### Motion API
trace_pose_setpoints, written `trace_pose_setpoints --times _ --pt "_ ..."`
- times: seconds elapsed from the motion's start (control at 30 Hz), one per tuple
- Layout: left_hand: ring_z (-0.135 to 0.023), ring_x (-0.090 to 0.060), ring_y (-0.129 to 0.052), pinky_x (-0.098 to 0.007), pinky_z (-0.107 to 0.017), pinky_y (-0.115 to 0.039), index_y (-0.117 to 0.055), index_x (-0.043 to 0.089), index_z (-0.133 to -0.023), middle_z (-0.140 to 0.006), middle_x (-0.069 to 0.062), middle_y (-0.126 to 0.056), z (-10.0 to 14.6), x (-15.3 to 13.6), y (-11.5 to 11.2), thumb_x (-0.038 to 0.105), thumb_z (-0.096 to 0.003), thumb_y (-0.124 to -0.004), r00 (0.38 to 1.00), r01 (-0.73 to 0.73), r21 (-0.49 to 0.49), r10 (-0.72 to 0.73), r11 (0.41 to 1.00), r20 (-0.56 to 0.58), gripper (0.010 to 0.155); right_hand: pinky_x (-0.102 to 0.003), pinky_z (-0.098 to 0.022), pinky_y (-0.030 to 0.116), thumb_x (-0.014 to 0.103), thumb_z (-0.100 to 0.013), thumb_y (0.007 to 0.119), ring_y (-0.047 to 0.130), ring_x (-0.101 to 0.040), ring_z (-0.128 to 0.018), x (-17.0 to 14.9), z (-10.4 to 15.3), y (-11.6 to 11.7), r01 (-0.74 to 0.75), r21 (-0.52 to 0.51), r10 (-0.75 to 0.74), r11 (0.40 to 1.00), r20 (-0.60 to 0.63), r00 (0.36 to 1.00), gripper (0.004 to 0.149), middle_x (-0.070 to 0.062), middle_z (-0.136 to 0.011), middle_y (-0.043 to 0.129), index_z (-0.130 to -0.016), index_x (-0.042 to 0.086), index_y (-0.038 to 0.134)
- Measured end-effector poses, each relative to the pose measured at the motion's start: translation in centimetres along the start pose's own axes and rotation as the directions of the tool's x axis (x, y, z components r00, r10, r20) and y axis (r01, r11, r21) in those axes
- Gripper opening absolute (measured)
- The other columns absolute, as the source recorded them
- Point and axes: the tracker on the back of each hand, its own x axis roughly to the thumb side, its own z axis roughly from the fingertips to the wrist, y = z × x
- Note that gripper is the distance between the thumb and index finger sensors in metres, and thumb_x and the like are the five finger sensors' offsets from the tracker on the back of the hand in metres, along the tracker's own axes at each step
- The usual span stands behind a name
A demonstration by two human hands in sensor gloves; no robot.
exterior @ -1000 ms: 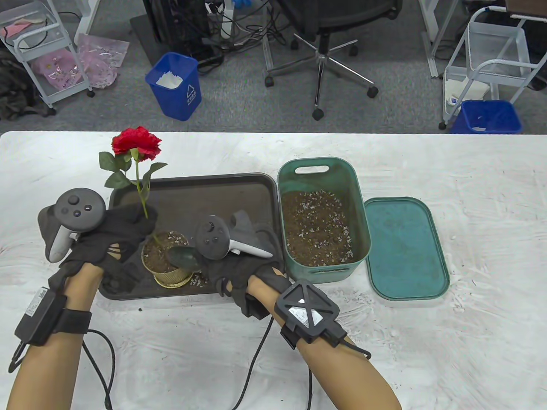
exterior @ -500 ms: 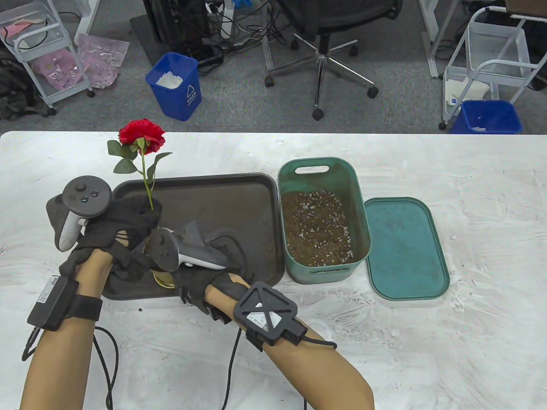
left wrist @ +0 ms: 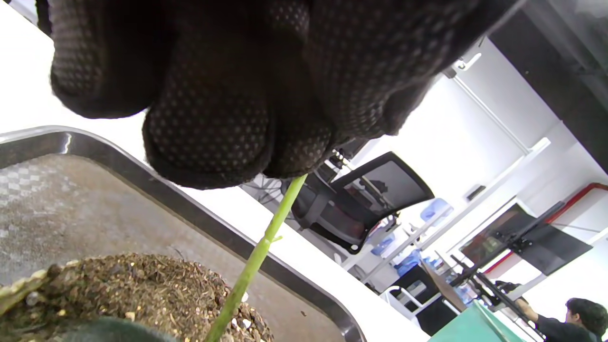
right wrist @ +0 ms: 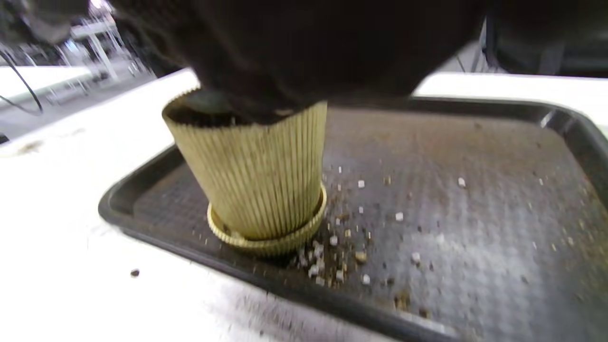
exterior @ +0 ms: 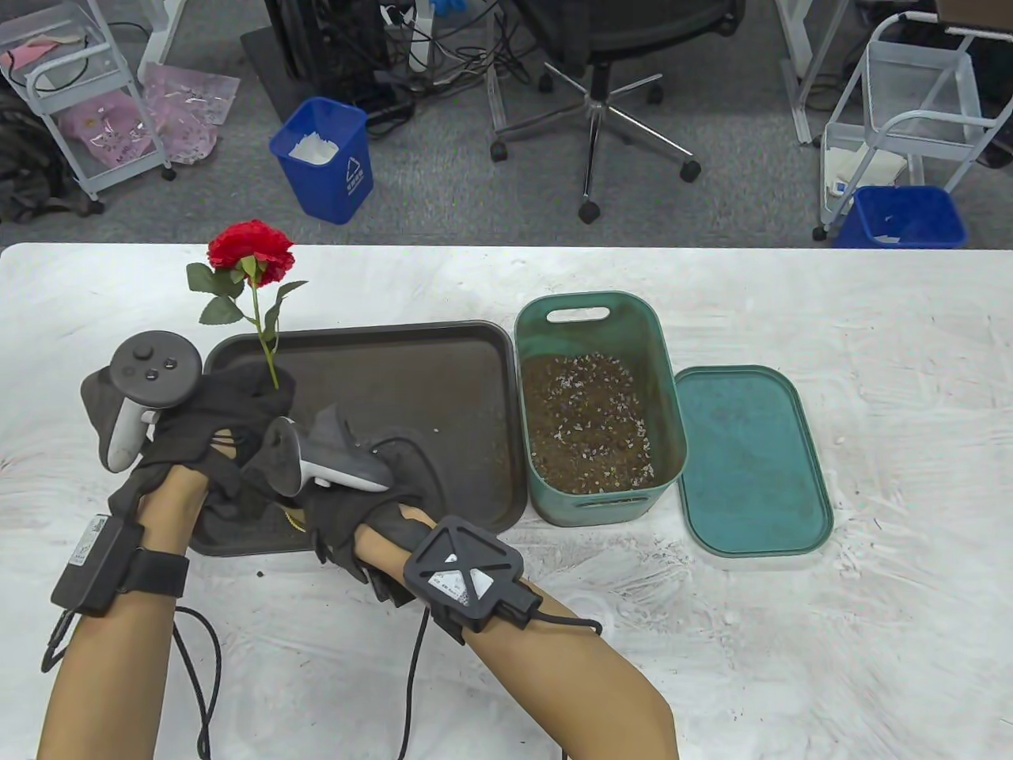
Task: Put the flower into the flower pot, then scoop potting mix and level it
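Flower (exterior: pixel 252 252) stands in ribbed yellow flower pot (right wrist: pixel 256 175) on tray (exterior: pixel 443 372); left hand (exterior: pixel 214 419) fingers pinch its stem. Potting mix (left wrist: pixel 142 285) heaped to the rim. Right hand (exterior: pixel 348 491) covers pot top; grip cannot be told. Judged: levelling remains.

Office: swivel chair (exterior: pixel 609 47), cable tangle (exterior: pixel 411 47), carpet.

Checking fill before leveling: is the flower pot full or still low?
Full: in the left wrist view the potting mix mounds around the stem above the flower pot rim.
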Motion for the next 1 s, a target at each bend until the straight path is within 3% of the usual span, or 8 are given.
trace_pose_setpoints --times 0.13,0.37,0.53,0.63,0.73,0.9,1.0 --pt "-0.037 -0.025 -0.113 -0.043 -0.038 -0.093 -0.096 0.022 -0.073 -0.061 -0.002 -0.106 0.3 0.2 0.2 0.036 -0.0334 -0.092 1.000 0.030 0.006 -0.030 1.000 0.008 0.042 -0.038 0.006 0.087 0.036 -0.042 0.070 0.096 -0.016 -0.004 -0.7 0.9 -0.2 0.079 -0.083 -0.072 0.993 0.084 0.994 0.049 -0.001 -0.037 0.097 -0.086 0.018 0.064" --pt "-0.037 -0.025 -0.113 -0.044 -0.038 -0.093 -0.096 0.022 -0.073 -0.061 -0.002 -0.106 0.3 0.2 0.2 0.035 -0.0333 -0.092 0.999 0.041 0.006 -0.041 0.999 0.011 0.042 -0.041 0.005 0.086 0.035 -0.042 0.070 0.095 -0.019 -0.004 -0.3 0.3 0.6 -0.010 0.035 0.009 0.999 0.030 1.000 0.047 -0.003 -0.037 0.097 -0.086 0.021 0.065" --pt "-0.037 -0.025 -0.113 -0.044 -0.038 -0.093 -0.096 0.023 -0.073 -0.061 -0.002 -0.106 0.4 0.0 0.4 0.035 -0.0332 -0.092 0.999 0.050 0.011 -0.051 0.999 0.010 0.042 -0.039 0.005 0.087 0.036 -0.041 0.071 0.096 -0.017 -0.004 -1.3 1.4 0.4 0.015 -0.082 -0.008 0.996 0.080 0.997 0.048 -0.002 -0.036 0.098 -0.085 0.019 0.067" --pt "-0.037 -0.025 -0.113 -0.044 -0.038 -0.093 -0.096 0.022 -0.073 -0.061 -0.002 -0.106 0.3 -0.4 0.4 0.035 -0.0334 -0.092 1.000 0.025 0.013 -0.025 1.000 -0.002 0.042 -0.040 0.005 0.087 0.036 -0.041 0.071 0.095 -0.018 -0.004 -2.5 1.9 -0.5 0.031 -0.075 -0.026 0.997 0.057 0.998 0.048 -0.003 -0.036 0.098 -0.086 0.019 0.067" --pt "-0.037 -0.025 -0.113 -0.044 -0.038 -0.093 -0.096 0.022 -0.073 -0.061 -0.002 -0.106 0.3 -0.4 0.3 0.036 -0.0334 -0.092 1.000 0.013 0.016 -0.013 1.000 -0.003 0.042 -0.040 0.003 0.088 0.036 -0.041 0.070 0.096 -0.018 -0.006 -2.9 1.8 0.1 -0.013 -0.021 0.014 1.000 0.049 0.999 0.048 -0.002 -0.038 0.097 -0.086 0.021 0.066" --pt "-0.037 -0.025 -0.113 -0.043 -0.038 -0.093 -0.096 0.022 -0.073 -0.061 -0.002 -0.106 0.3 -0.6 0.4 0.035 -0.0333 -0.092 1.000 0.025 0.018 -0.025 1.000 -0.005 0.042 -0.039 0.004 0.087 0.036 -0.041 0.070 0.096 -0.017 -0.005 -4.1 2.9 -0.8 0.062 -0.034 -0.060 0.997 0.053 0.997 0.048 -0.002 -0.036 0.098 -0.086 0.020 0.067" --pt "-0.037 -0.025 -0.113 -0.043 -0.038 -0.093 -0.096 0.022 -0.073 -0.061 -0.002 -0.106 0.2 -0.8 0.3 0.035 -0.0334 -0.092 1.000 0.001 0.019 -0.001 1.000 -0.013 0.042 -0.039 0.005 0.087 0.036 -0.041 0.071 0.095 -0.017 -0.004 -5.8 3.2 -1.5 0.180 -0.086 -0.181 0.980 -0.003 0.983 0.048 -0.003 -0.036 0.098 -0.086 0.019 0.068"
